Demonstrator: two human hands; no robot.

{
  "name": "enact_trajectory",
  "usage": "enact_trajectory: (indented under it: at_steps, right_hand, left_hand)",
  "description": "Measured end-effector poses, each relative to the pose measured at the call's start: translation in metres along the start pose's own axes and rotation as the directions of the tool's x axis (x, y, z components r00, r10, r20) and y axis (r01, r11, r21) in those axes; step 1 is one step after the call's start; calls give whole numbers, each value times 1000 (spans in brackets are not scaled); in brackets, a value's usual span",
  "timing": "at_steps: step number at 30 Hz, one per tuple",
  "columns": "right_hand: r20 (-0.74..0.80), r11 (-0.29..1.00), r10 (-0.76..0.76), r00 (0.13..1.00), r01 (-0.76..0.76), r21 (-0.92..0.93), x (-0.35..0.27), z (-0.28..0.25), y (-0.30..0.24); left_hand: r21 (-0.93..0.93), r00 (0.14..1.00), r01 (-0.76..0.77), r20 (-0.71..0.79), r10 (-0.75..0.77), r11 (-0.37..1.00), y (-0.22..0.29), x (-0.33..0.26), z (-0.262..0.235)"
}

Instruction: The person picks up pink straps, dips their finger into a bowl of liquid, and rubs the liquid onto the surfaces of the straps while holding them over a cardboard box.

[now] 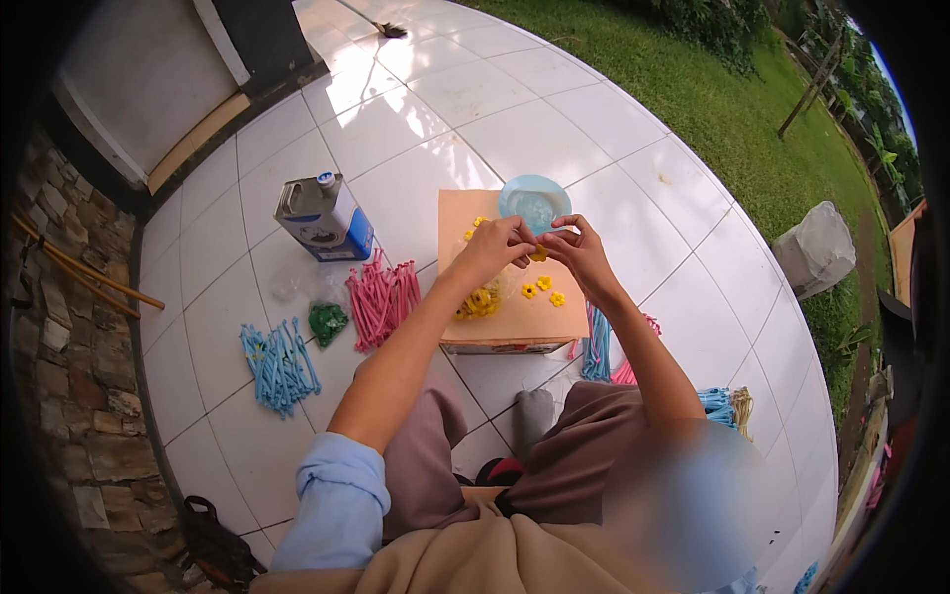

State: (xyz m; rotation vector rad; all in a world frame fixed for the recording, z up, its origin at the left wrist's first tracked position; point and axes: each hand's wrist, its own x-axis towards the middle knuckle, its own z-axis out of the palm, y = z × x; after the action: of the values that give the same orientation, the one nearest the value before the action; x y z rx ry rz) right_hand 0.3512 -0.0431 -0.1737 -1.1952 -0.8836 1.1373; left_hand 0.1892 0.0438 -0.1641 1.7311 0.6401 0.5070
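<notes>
Both my hands are raised over a box with a flat peach top (457, 213). My right hand (586, 259) pinches a small yellow flower (539, 254) between its fingertips. Close beside it, the bent fingers of my left hand (495, 247) are drawn together; what they hold, if anything, is too small to make out. Several loose yellow flowers (543, 283) with dark centres lie on the box top below my right hand. A pile of yellow flowers (481, 303) in clear plastic sits partly behind my left forearm. Just beyond my fingertips stands a light blue bowl (534, 187).
On the white tiles to the left are pink stems (381, 302), light blue stems (277, 368), a green bundle (327, 323) and a blue-and-white metal can (325, 220). More blue strips (597, 346) lie by my right knee. A whitish sack (815, 249) stands near the grass.
</notes>
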Motion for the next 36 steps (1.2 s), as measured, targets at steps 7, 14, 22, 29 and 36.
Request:
enact_trajectory:
  at_steps: [7, 14, 22, 29, 36]
  right_hand:
    - [17, 977, 100, 995, -101, 186, -6, 3, -9]
    - [106, 932, 146, 984, -173, 317, -5, -9, -22]
    - [65, 851, 248, 967, -249, 462, -2, -5, -23]
    - [-208, 993, -83, 974, 63, -103, 2, 7, -4]
    - [-124, 983, -177, 976, 171, -62, 3, 10, -6]
  left_hand:
    - [312, 929, -278, -154, 337, 909, 0, 4, 4]
    - [-20, 970, -231, -81, 229, 973, 16, 2, 4]
    - [43, 911, -397, -100, 399, 917, 15, 1, 10]
    - [220, 939, -235, -201, 280, 947, 11, 6, 23]
    - [-321, 989, -100, -133, 60, 942, -6, 10, 4]
